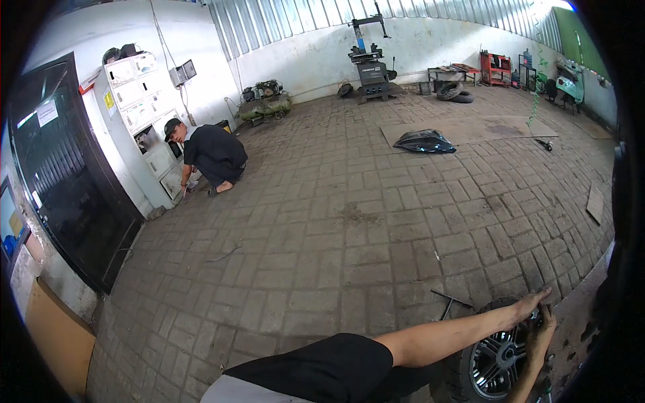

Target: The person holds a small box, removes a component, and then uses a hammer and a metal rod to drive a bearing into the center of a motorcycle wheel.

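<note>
Black tyre (458, 376) and dark spokes mark the wheel (498, 366) low at my right, so my left hand (533, 306) reaches across and my right hand (546, 322) comes up to meet it by the upper rim; I cannot tell whether either is clenched or grasping something. On the paving (302, 269) near the wheel lies a T-handled tool (452, 299), probably for easy reach.

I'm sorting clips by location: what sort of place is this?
Probably a vehicle repair workshop: a tyre-changing machine at the back, loose tyres to its right, and a spoked wheel lower right.
</note>
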### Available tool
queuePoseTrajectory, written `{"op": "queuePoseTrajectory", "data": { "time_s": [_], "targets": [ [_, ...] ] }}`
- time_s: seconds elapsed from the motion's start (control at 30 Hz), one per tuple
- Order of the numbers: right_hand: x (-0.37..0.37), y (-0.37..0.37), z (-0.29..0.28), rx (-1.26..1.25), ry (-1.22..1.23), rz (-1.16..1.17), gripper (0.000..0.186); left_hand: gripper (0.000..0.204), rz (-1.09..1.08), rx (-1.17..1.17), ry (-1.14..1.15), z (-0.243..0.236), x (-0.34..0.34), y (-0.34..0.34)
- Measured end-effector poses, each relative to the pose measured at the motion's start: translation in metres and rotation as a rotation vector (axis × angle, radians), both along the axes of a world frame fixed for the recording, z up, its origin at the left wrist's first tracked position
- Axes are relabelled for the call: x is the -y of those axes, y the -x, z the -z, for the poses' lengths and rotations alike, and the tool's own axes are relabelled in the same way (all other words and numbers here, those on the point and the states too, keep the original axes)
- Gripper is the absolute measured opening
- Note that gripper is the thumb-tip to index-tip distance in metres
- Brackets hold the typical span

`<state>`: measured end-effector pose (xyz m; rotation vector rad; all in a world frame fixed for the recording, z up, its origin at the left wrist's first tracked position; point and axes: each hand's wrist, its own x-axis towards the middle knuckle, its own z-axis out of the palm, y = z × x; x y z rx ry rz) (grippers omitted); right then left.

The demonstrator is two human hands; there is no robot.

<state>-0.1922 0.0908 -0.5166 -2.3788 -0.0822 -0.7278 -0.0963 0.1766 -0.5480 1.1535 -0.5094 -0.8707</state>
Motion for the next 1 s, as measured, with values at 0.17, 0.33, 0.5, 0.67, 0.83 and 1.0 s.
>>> {"op": "queuePoseTrajectory", "data": {
  "time_s": [0.17,0.33,0.5,0.67,0.83,1.0],
  "targets": [
    [-0.020,-0.006,-0.004,0.009,-0.006,-0.039,0.037,0.086,-0.170,0.052,-0.088,0.034,0.005,-0.015],
    [-0.006,-0.004,0.002,0.135,0.024,0.077,0.029,0.077,-0.184,0.324,-0.128,0.004,0.003,0.007],
    [0.004,-0.007,0.003,-0.017,0.012,0.190,0.025,0.048,-0.216,0.395,-0.041,-0.016,-0.018,0.015],
    [0.011,-0.012,0.012,0.120,0.021,0.231,0.023,0.029,-0.384,0.454,-0.074,-0.023,-0.024,0.021],
    [0.002,-0.008,-0.001,-0.005,0.027,0.258,0.022,0.026,-0.397,0.495,-0.040,-0.027,-0.027,0.021],
    [0.004,-0.012,0.009,0.130,0.156,0.315,0.018,0.029,-0.387,0.494,-0.053,-0.027,-0.028,0.019]
  ]
}}
